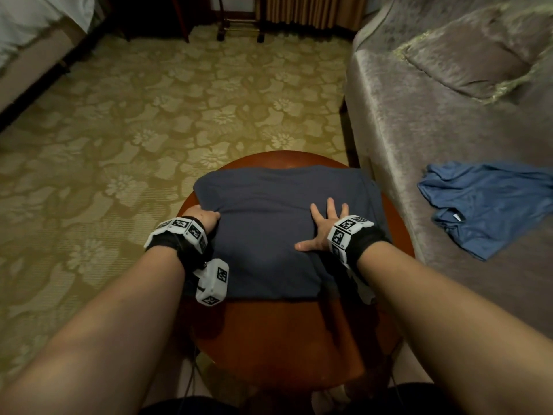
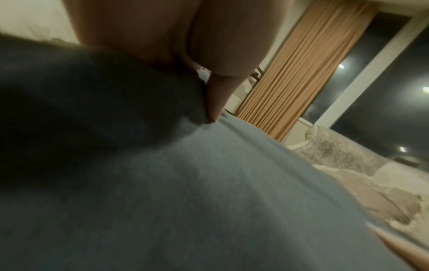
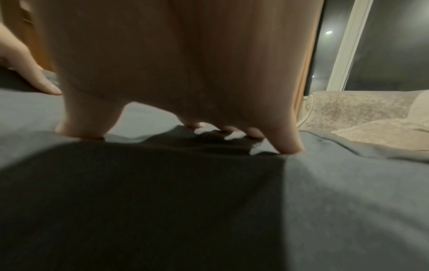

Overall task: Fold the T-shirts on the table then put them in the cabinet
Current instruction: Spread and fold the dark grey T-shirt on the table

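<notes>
A dark navy T-shirt (image 1: 269, 199) lies partly folded on the round reddish wooden table (image 1: 269, 324). My left hand (image 1: 206, 218) grips the shirt's left edge, with the fingers tucked under a fold and the thumb on top. In the left wrist view the hand (image 2: 209, 73) digs into the cloth (image 2: 209, 183). My right hand (image 1: 324, 226) lies flat on the shirt's right half with its fingers spread. In the right wrist view its fingertips (image 3: 287, 146) press the fabric (image 3: 348, 201). A second, lighter blue T-shirt (image 1: 484, 205) lies crumpled on the sofa seat.
A grey velvet sofa (image 1: 419, 130) with a cushion (image 1: 472, 58) stands right beside the table. Floral carpet (image 1: 149, 115) stretches ahead and to the left. A bed corner (image 1: 30, 25) is at the far left, furniture legs (image 1: 239, 28) and a curtain (image 2: 301, 73) at the back.
</notes>
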`<state>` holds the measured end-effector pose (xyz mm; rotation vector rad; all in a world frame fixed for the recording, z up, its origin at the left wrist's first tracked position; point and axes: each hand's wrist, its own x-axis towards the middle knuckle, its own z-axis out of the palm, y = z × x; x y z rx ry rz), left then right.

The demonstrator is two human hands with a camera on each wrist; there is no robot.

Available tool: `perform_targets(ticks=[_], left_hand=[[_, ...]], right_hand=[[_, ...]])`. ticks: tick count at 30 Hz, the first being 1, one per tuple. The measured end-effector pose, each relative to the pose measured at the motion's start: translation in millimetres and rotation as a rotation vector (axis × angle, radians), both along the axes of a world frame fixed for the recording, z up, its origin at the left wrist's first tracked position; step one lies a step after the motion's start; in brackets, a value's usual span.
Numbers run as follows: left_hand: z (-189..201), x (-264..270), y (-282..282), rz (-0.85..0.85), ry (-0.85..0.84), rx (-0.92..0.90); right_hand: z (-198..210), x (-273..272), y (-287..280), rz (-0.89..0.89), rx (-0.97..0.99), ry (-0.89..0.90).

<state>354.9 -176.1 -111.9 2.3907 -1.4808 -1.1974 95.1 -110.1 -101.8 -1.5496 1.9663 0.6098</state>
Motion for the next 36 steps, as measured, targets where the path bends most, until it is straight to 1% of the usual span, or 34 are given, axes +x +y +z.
perform_targets(ticks=[5, 7, 8, 9, 12, 13, 15, 18, 19, 20, 23, 26, 28, 31, 34, 36], left_hand=[[1.4, 6.8, -2.2, 0.023, 0.043, -0.056], [-0.2, 9.1, 0.5, 0.090, 0.091, -0.144], [-1.1, 10.6, 3.5, 0.095, 0.114, -0.195], [-2.4, 12.0, 7.4, 0.064, 0.130, -0.235], [-8.0, 15.8, 15.7, -0.182, 0.057, -0.245], [-9.8, 17.5, 16.3, -0.223, 0.035, -0.263], [-6.9, 18.9, 17.9, -0.212, 0.011, -0.282], [5.9, 14.2, 18.5, -0.199, -0.006, -0.226], [12.4, 12.2, 18.8, -0.207, 0.000, -0.198], [18.6, 10.7, 18.2, -0.222, 0.003, -0.178], [38.7, 5.9, 18.2, -0.298, -0.037, -0.154], [60.1, -8.0, 17.5, -0.365, -0.096, -0.185], [73.9, -25.4, 18.9, -0.406, -0.084, -0.210], [86.6, -60.3, 18.0, -0.485, -0.091, -0.223], [103.5, -109.9, 29.7, -0.548, -0.136, -0.197], [105.2, -143.1, 34.2, -0.596, -0.128, -0.202]], right_hand=[[-2.6, 7.9, -3.5, -0.003, 0.000, 0.053], [-3.3, 12.5, -5.9, -0.009, -0.001, 0.057], [-3.7, 14.7, -7.0, -0.009, -0.001, 0.055], [-4.1, 16.2, -7.8, -0.011, -0.001, 0.051], [0.4, 14.0, -6.8, -0.026, 0.003, 0.004], [1.8, 10.6, -7.0, -0.046, -0.008, -0.034], [8.6, 3.0, -4.4, -0.103, -0.092, -0.127], [17.6, -15.8, 2.2, -0.205, -0.386, -0.230], [18.5, -22.9, 4.3, -0.268, -0.462, -0.270], [18.7, -29.6, 6.8, -0.343, -0.497, -0.316], [10.8, -45.8, 12.9, -0.560, -0.462, -0.523], [4.9, -51.2, 19.4, -0.668, -0.367, -0.732], [2.0, -53.8, 20.2, -0.755, -0.339, -0.837], [-4.5, -58.6, 19.7, -0.955, -0.341, -1.017], [-3.5, -62.0, 23.9, -1.014, -0.343, -1.098], [-2.7, -65.4, 25.0, -1.019, -0.340, -1.146]])
